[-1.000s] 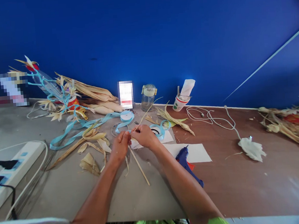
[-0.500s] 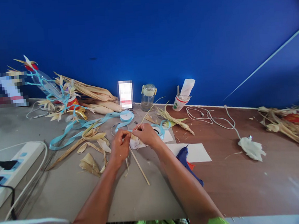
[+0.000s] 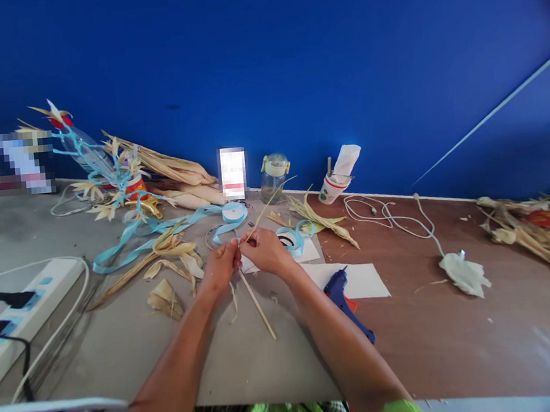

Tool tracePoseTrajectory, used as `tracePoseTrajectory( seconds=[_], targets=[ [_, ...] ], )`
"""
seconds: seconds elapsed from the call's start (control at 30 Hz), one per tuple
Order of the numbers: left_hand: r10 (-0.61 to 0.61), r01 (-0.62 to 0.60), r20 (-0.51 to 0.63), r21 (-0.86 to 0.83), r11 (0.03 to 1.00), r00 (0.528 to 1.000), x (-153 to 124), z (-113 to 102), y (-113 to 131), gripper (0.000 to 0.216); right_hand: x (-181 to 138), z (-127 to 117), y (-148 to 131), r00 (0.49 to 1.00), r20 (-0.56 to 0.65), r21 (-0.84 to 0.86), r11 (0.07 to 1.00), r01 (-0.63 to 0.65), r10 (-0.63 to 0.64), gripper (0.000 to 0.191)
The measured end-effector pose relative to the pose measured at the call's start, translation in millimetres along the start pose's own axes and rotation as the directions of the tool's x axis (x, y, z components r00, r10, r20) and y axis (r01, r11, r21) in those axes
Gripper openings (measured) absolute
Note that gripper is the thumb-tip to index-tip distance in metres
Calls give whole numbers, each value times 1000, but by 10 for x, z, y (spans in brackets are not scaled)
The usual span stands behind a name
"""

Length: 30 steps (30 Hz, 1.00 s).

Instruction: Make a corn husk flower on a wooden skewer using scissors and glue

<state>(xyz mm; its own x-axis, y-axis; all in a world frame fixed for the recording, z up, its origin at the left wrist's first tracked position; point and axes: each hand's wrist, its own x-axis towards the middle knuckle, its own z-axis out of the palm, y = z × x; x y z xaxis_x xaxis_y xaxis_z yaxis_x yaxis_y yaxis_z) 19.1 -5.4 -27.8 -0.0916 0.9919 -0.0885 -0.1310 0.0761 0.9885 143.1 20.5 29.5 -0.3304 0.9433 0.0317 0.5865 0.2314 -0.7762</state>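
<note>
My left hand (image 3: 222, 265) and my right hand (image 3: 265, 250) meet over the middle of the grey table top (image 3: 249, 367), both closed in a pinch. Between them they hold a thin wooden stick (image 3: 258, 303) whose near end slants down toward me. A slim dry husk strip (image 3: 269, 205) runs up and away from my right fingers. Light blue ribbon (image 3: 160, 229) and its spool (image 3: 232, 212) lie just beyond my hands.
Dried corn husks (image 3: 170, 265) litter the table left of my hands. A blue glue gun (image 3: 343, 296) rests on white paper (image 3: 357, 280) to the right. A power strip (image 3: 23, 308) sits far left. A glass jar (image 3: 273, 177), a cup (image 3: 331, 189) and a white cable (image 3: 390, 213) stand farther back.
My hands have shifted slightly while staying pinched together on the stick and husk strip. Nothing else on the table has moved.
</note>
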Motion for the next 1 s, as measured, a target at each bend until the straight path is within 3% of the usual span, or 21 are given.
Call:
tracePoseTrajectory(
  seconds=[0.2, 0.53, 0.67, 0.8, 1.0],
  targets=[
    [162, -149, -44, 207, 967, 986, -6, -21, 28, 36, 35, 18, 53, 999, -16, 16, 999, -51, 51, 14],
    [146, -136, -36, 194, 971, 989, 37, -21, -50, 26, 46, -4, 68, 993, -18, 14, 993, -119, 119, 12],
    [201, -184, -45, 251, 950, 979, 14, -10, -16, 21, 58, -22, 100, 994, -11, 74, 992, -106, 107, 12],
    [341, -285, -36, 471, 835, 939, -43, 0, 53, 12, 74, -29, 152, 993, 7, 158, 981, -114, 114, 12],
    [575, -503, 107, 628, 593, 811, -59, -28, 73, 10, 95, -11, 217, 989, 24, 314, 938, -147, 147, 11]
  ],
)
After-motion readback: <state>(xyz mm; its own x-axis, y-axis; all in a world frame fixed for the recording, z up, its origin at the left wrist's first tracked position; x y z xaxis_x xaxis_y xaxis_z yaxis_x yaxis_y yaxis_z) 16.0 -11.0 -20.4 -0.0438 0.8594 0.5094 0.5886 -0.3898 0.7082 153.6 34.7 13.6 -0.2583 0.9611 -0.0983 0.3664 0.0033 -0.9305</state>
